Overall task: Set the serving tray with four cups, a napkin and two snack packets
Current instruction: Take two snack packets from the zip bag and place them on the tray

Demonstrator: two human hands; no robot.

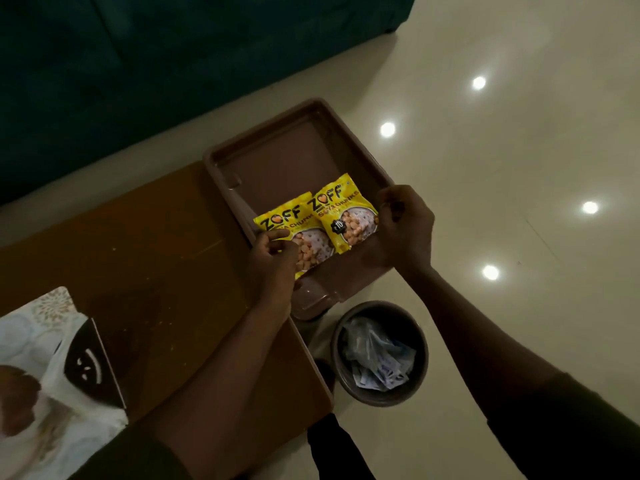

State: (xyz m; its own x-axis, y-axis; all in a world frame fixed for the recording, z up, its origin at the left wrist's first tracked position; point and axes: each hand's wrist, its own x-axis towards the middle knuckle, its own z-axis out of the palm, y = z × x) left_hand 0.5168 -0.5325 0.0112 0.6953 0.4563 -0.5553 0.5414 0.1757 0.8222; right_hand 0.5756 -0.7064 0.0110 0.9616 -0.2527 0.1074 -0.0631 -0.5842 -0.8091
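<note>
A brown serving tray sits on the end of the wooden table, partly overhanging its edge. Two yellow snack packets lie side by side in the tray's near half. My left hand pinches the lower left edge of the left packet. My right hand has its fingers curled at the right edge of the right packet. The far half of the tray holds nothing. No cups or napkin are in view.
A round waste bin with crumpled paper stands on the glossy floor just below the tray's overhanging end. A printed bag or magazine lies on the table's near left corner. A dark sofa runs behind the table.
</note>
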